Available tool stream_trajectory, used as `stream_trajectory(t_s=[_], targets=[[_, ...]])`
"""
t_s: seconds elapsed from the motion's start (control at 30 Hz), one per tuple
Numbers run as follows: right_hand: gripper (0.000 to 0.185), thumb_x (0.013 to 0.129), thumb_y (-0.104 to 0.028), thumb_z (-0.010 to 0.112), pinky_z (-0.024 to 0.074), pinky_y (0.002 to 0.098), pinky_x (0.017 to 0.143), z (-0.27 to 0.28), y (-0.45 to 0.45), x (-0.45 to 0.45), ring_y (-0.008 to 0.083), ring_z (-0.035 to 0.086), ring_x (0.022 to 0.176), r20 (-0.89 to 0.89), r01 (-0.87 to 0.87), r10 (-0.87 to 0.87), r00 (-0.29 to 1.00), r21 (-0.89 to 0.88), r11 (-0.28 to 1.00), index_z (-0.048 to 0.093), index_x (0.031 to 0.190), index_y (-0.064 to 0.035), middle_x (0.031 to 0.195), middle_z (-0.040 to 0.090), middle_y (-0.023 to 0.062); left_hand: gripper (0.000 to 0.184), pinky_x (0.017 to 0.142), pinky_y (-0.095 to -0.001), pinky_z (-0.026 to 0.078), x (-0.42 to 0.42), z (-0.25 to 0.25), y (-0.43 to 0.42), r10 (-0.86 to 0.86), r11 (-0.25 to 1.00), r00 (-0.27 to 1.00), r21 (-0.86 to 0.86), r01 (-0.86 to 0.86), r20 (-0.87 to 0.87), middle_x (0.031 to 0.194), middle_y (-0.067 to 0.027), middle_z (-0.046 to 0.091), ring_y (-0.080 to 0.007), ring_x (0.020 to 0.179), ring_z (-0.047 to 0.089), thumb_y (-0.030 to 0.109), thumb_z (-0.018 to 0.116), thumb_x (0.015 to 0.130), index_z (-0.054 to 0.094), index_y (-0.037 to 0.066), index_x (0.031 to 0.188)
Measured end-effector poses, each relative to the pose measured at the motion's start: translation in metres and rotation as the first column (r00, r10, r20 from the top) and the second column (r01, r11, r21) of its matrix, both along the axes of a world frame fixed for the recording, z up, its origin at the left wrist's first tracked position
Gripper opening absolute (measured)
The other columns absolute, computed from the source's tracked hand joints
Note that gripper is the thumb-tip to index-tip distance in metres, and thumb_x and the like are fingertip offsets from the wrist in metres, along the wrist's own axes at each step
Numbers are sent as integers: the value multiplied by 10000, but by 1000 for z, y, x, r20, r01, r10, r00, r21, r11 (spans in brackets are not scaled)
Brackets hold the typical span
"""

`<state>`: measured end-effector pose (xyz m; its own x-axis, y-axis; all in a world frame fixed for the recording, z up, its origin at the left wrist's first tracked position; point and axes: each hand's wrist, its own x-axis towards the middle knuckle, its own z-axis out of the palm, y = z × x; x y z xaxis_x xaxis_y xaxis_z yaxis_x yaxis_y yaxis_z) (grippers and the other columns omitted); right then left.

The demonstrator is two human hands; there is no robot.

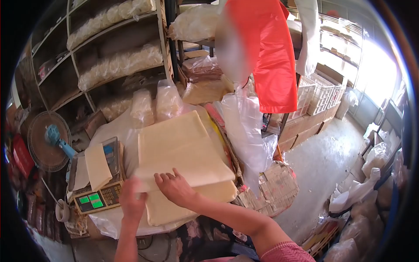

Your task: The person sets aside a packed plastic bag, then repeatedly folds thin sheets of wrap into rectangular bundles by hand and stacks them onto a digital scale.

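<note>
A stack of large, thin cream-coloured sheets point(179, 139) lies on the table in front of me; I cannot tell what they are made of. My right hand point(175, 188) rests on the stack near its front edge, fingers spread and holding nothing. At the left edge of the sheets is my left hand point(133, 201), its fingers smeared by motion. Nearer me, more cream sheets point(166, 207) stick out from under the upper ones. Left of my left hand stands a digital scale point(109, 195) with a lit green display. Folded cream pieces point(97, 166) lie on its pan.
Two clear bags of cream pieces point(169, 102) stand behind the stack. A fan point(49, 140) is at the left, with shelves of bagged goods point(120, 63) behind. Red cloth point(275, 56) and clear plastic bags point(244, 126) hang at the right, above flattened cardboard point(275, 190).
</note>
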<state>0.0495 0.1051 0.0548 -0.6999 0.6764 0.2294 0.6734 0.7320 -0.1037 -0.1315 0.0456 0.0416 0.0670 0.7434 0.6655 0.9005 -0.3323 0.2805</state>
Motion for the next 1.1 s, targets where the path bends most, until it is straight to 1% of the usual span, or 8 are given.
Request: stream_trajectory(t_s=[0.17, 0.37, 0.63, 0.73, 0.8, 0.93, 1.0, 1.1], targets=[[462, 738, -66, 555, 409, 451, 973, 10, -10, 61, 292, 547, 1121, -385, -265, 376, 843, 312, 912, 518, 1198, -34, 1166, 584, 119, 481, 1013, -353, 379, -51, -62, 26, -72, 996, 551, 35, 77, 831, 1317, -113, 470, -235, 1230, 453, 188, 596, 889, 411, 38, 1307], [474, 706, -73, 639, 357, 385, 1052, -79, -2, 135, 303, 487, 1219, -399, -296, 182, 898, -246, 923, 583, 1175, -29, 1243, 569, 130, 310, 1088, -413, 299, -30, -61, -6, -448, 889, 894, -99, 447, 15, 1212, -136, 597, -204, 1203, 492, 171, 643, 837, 630, 53, 1124], [437, 787, -316, 673, 477, 388, 761, -41, 30, 119, 330, 628, 927, -306, 157, -502, 809, -711, 686, 595, 1098, -19, 936, 659, 182, 371, 775, -272, 477, -1, -54, 13, 172, 818, 594, -450, 358, 786, 1027, -94, 673, -155, 855, 638, 56, 727, 734, 642, 41, 1094], [481, 772, -356, 662, 455, 425, 749, -46, 37, 108, 341, 619, 911, -299, 312, -572, 764, -604, 733, 586, 1076, 9, 940, 641, 218, 587, 915, -391, 418, 13, -64, 24, 311, 898, 757, -440, -34, 575, 1230, -157, 552, -248, 1091, 551, 188, 747, 736, 520, 55, 1260], [520, 775, -330, 674, 463, 408, 770, -50, 40, 105, 355, 617, 884, -328, 335, -579, 747, -566, 753, 553, 1156, 3, 944, 643, 221, 728, 1011, -470, 333, 16, -67, 28, 99, 994, 961, -20, -108, -257, 1399, -150, 379, -297, 1270, 388, 338, 737, 746, 420, 88, 1352], [678, 748, -389, 689, 441, 426, 889, -57, 45, 98, 371, 548, 1087, -403, 293, -563, 722, -559, 776, 468, 1286, -40, 1155, 572, 252, 727, 1068, -523, 241, 40, -57, 23, -73, 915, 950, -399, -57, -303, 1434, -123, 343, -346, 1329, 301, 424, 688, 763, 413, 109, 1358], [834, 721, -385, 707, 334, 460, 1035, -34, 36, 87, 381, 377, 1282, -240, 240, -199, 950, 154, 958, 333, 1410, -99, 1406, 385, 207, 688, 1106, -460, 211, 33, -52, 26, -102, 872, 936, -483, -80, -338, 1468, -112, 321, -306, 1372, 267, 473, 628, 801, 421, 141, 1367], [805, 748, -394, 703, 281, 489, 1070, -26, 29, 95, 410, 223, 1355, 4, 174, -178, 984, -224, 959, 338, 1409, -114, 1474, 253, 196, 631, 1092, -454, 244, 12, -65, 40, -176, 902, 943, -431, 38, -284, 1372, -105, 464, -301, 1308, 382, 397, 702, 755, 501, 148, 1299]])
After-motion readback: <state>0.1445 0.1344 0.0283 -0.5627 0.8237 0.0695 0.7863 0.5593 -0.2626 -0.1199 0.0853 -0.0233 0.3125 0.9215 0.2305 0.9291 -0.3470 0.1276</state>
